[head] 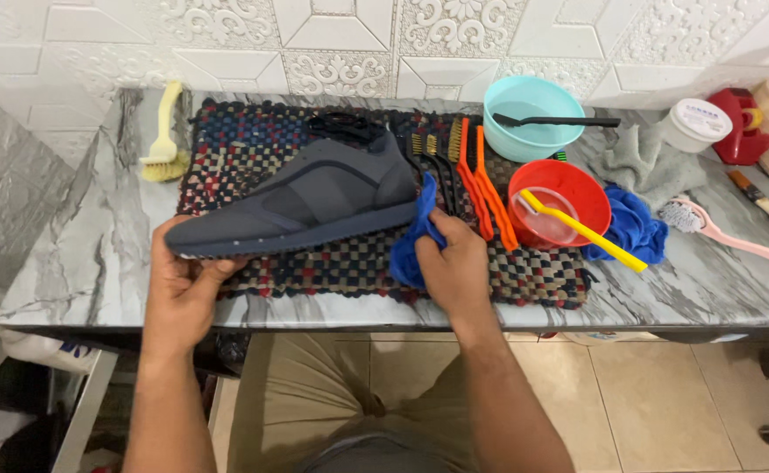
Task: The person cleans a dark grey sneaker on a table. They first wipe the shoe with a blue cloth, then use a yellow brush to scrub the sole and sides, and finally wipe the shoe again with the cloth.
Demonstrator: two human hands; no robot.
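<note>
We see a dark grey shoe lying on its side on a woven checked mat near the front edge of the marble table. The left hand grips the toe end; the right hand presses a blue cloth against the heel. Just right of the heel lie orange brushes — beyond them a red bowl holding a yellow brush, and a teal bowl toward the back edge.
</note>
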